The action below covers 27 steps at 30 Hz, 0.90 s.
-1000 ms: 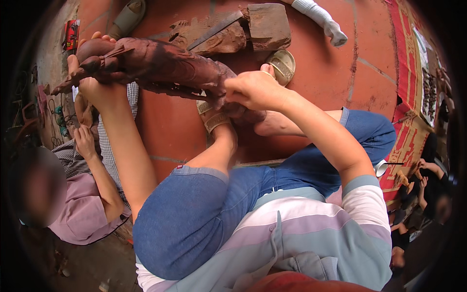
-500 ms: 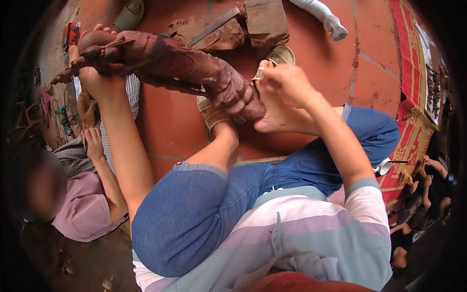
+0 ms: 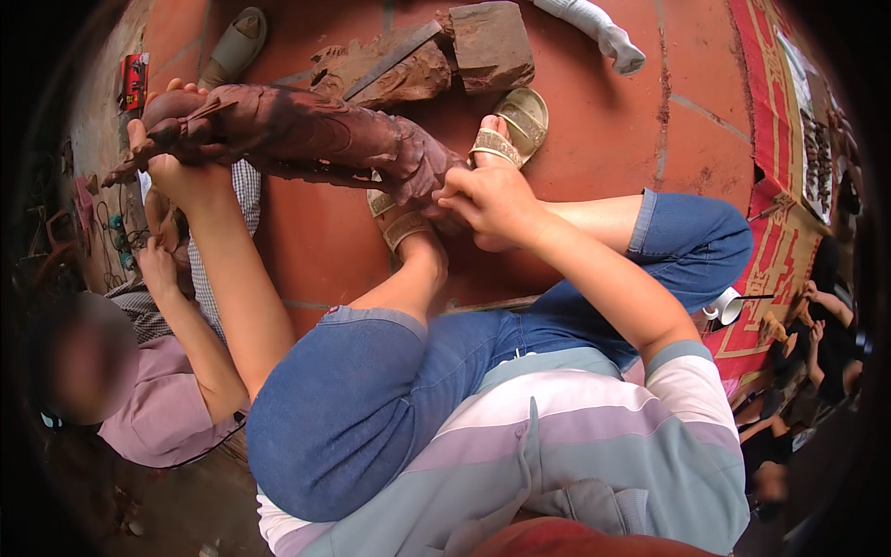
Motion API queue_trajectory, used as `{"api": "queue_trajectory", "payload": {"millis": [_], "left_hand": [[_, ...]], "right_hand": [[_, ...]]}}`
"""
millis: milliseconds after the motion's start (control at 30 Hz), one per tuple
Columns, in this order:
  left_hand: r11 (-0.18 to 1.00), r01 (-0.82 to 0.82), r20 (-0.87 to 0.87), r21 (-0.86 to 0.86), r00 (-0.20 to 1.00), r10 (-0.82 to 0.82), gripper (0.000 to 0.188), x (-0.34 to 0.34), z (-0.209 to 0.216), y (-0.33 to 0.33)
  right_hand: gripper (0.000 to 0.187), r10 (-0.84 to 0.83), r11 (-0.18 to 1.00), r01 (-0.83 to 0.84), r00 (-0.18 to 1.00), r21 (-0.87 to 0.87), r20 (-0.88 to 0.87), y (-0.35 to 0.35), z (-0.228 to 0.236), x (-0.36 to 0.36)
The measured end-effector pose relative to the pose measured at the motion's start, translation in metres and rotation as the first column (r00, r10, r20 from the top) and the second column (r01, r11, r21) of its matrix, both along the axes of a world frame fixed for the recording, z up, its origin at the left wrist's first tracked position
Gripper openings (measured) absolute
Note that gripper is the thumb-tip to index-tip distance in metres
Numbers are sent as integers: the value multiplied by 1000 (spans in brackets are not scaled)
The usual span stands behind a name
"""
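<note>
A long dark reddish-brown wooden carving (image 3: 325, 130) with deep folds lies slanted in front of me. My left hand (image 3: 170, 173) is wrapped under its far left end, with fingertips and thumb showing round it. At the carving's near right end, my right hand (image 3: 497, 200) has its fingers curled and pressed together against the wood. Whatever those fingers pinch, if anything, is hidden. My right foot, in a gold-strapped sandal (image 3: 497, 144), is just beyond that hand.
Rough wooden blocks (image 3: 492, 46) stand beyond the carving on red floor tiles, with a flat metal bar (image 3: 394, 58) on one. A co-worker in a pink top (image 3: 172, 399) sits at left. A white cup (image 3: 724, 306) and red mat (image 3: 756, 232) are at right; more people sit beyond.
My right hand has moved left and down from beside my right foot onto the carving's near end. The left hand keeps its hold. The whole view has shifted slightly.
</note>
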<state>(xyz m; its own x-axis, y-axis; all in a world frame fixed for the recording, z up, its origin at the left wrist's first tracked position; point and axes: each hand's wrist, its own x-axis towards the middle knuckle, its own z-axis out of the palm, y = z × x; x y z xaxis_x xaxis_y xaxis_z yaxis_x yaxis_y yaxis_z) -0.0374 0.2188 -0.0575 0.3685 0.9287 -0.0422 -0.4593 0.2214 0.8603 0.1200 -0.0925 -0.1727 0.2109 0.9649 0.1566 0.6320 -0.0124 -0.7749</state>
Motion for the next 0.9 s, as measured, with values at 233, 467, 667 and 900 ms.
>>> {"api": "queue_trajectory", "payload": {"millis": [233, 467, 667, 900], "left_hand": [[989, -138, -54, 58, 989, 141, 46, 0, 7, -21], [995, -85, -24, 57, 996, 87, 46, 2, 9, -17], [996, -75, 43, 40, 996, 74, 45, -6, 5, -15], [998, -46, 22, 37, 999, 45, 46, 1, 9, -14]], "right_hand": [[17, -134, 893, -2, 954, -450, -269, -25, 8, 43], [21, 38, 981, -56, 994, -187, -100, 47, 13, 21], [21, -273, 949, 227, 939, -217, -211, 72, 5, 76], [5, 76, 974, -83, 996, 212, 42, 76, -7, 9]]}}
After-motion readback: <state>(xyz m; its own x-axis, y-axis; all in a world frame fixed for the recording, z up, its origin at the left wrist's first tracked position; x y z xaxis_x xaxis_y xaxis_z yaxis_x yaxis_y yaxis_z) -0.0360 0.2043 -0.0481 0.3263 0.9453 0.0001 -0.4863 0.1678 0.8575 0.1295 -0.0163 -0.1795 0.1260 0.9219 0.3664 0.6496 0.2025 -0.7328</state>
